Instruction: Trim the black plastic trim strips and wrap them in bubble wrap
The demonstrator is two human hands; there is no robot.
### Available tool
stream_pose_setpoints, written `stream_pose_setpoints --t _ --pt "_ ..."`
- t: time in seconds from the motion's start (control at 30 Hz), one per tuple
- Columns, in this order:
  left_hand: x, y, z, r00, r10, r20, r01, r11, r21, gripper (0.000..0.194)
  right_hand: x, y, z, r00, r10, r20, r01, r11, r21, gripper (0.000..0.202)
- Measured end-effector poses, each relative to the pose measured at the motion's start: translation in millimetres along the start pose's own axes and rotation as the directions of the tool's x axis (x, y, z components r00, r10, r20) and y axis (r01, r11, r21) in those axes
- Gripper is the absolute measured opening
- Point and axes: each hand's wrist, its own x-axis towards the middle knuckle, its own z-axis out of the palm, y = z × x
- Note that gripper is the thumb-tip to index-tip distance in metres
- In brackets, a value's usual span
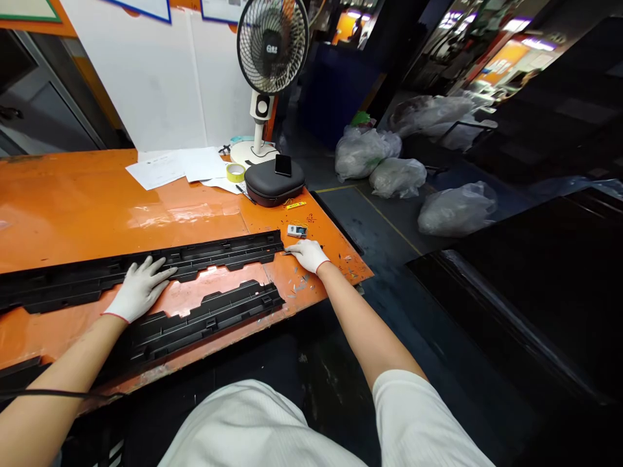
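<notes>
Now L hand (139, 287) flat on black trim (146, 266), R hand (306, 253) at its end.

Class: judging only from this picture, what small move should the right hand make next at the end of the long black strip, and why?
Probably draw the right hand along the end of the upper black strip: its fingertips rest there, shavings lie below it, and the left hand presses the strip flat.

The long black plastic trim (146, 266) runs off the picture's left edge; whatever the right hand (307, 254) pinches at its end is too small to tell.
</notes>
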Motion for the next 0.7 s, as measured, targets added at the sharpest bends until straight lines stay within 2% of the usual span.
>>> stream_pose_setpoints --t 0.07,0.17,0.23,0.3,0.4,0.47,0.5,0.53,0.57,0.63,0.7 --pt "4 0 -2.0 1.000 -0.004 0.015 0.004 1.000 -0.012 0.059 -6 -4 3 0.998 0.042 -0.041 -0.043 0.999 -0.018 0.034" --pt "8 12 -11.6 0.997 -0.060 0.046 0.061 0.998 -0.018 0.055 -18 -8 8 0.977 0.102 -0.188 -0.091 0.994 0.065 0.033" --pt "0 33 -22.2 0.990 -0.135 0.034 0.136 0.991 -0.009 0.054 -30 -12 11 0.959 0.105 -0.265 -0.079 0.991 0.107 0.034" --pt "-20 62 -31.4 0.987 -0.162 0.018 0.163 0.986 -0.039 0.056 -45 -18 16 0.952 0.072 -0.298 -0.038 0.992 0.118 0.041" --pt "-60 109 -32.7 0.992 0.024 0.120 0.001 0.979 -0.205 0.073 -74 -34 35 0.927 0.038 -0.373 0.021 0.988 0.152 0.055" --pt "-81 132 -25.2 0.981 0.128 0.148 -0.100 0.978 -0.184 0.090 -92 -53 57 0.875 0.019 -0.484 0.095 0.973 0.209 0.054" --pt "-87 140 -20.3 0.980 0.149 0.132 -0.130 0.981 -0.141 0.090 -101 -67 70 0.875 -0.063 -0.480 0.176 0.965 0.194 0.052" --pt "-92 145 -15.2 0.980 0.168 0.107 -0.158 0.983 -0.096 0.083 -109 -83 82 0.876 -0.190 -0.444 0.283 0.947 0.154 0.050" --pt "-95 148 -10.4 0.979 0.188 0.075 -0.184 0.981 -0.058 0.068 -116 -102 94 0.863 -0.324 -0.388 0.393 0.913 0.111 0.051" --pt "-97 153 -2.1 0.976 0.218 0.014 -0.218 0.976 -0.020 0.032 -127 -143 114 0.804 -0.538 -0.253 0.558 0.830 0.011 0.056" --pt "-96 157 3.8 0.981 0.190 -0.043 -0.191 0.981 -0.017 0.013 -130 -182 123 0.778 -0.611 -0.147 0.600 0.791 -0.119 0.059"
